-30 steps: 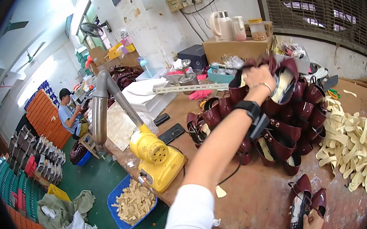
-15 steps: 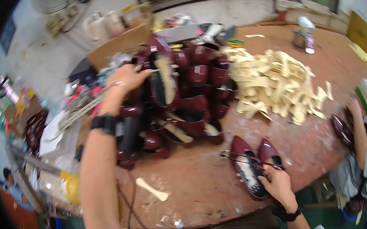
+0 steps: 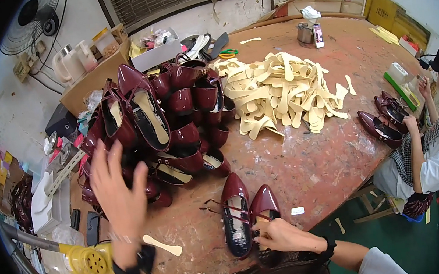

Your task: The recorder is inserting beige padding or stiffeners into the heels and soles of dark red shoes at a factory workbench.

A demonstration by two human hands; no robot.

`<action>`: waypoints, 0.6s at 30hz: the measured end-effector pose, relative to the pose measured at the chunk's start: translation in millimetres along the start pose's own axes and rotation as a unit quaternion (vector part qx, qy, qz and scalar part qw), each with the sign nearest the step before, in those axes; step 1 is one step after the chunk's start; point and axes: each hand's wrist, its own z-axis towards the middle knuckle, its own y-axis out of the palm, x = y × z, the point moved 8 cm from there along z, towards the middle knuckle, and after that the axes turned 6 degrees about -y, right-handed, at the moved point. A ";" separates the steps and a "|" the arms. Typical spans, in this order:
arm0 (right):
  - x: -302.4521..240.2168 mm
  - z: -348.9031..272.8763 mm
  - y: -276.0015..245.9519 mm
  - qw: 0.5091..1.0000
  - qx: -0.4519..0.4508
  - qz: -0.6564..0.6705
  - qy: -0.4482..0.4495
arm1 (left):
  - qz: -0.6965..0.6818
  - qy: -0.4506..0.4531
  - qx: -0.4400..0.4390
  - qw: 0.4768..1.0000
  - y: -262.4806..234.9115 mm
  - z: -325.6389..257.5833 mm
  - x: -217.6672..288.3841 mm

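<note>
A pair of shiny burgundy pointed shoes lies side by side at the front of the table. My right hand (image 3: 284, 237) is closed at the opening of the right shoe (image 3: 264, 201), its fingers at the strap. The left shoe (image 3: 233, 188) rests against it, a thin strap sticking out to its side and a pale lining showing. My left hand (image 3: 121, 189) is raised, slightly blurred, with fingers spread and nothing in it. Just beyond it rises a heap of similar burgundy shoes (image 3: 180, 103), several with cream insoles inside.
A pile of cream insole pieces (image 3: 285, 94) covers the table's middle. One loose insole (image 3: 162, 245) lies near my left wrist, beside a yellow device (image 3: 89, 263). At right, a seated person (image 3: 427, 151) handles another burgundy pair (image 3: 383, 121). A metal cup (image 3: 304, 33) stands at the back.
My left hand has come away from the shoe heap toward me, fingers now spread. My right hand stays at the right shoe. The view has swung right, showing more of the co-worker.
</note>
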 end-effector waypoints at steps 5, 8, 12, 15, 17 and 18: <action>-20.5 39.6 -70.8 0.989 0.049 -0.061 -0.123 | -0.252 -0.079 -0.249 0.932 23.4 -156.0 29.2; 5.8 76.5 -144.4 0.922 0.209 -0.310 -0.103 | -0.315 -0.012 -0.313 0.896 34.9 -208.0 72.3; 48.4 138.0 -167.4 0.880 0.174 -0.434 -0.083 | -0.312 0.100 -0.385 0.863 37.4 -229.8 117.0; 68.0 168.2 -151.8 0.844 0.143 -0.506 -0.105 | -0.314 0.104 -0.407 0.851 39.0 -236.6 119.7; 77.0 178.7 -143.2 0.826 0.140 -0.533 -0.120 | -0.323 0.095 -0.423 0.841 39.1 -243.4 119.2; 85.9 184.3 -143.2 0.814 0.158 -0.549 -0.109 | -0.311 0.081 -0.419 0.849 42.3 -249.7 117.4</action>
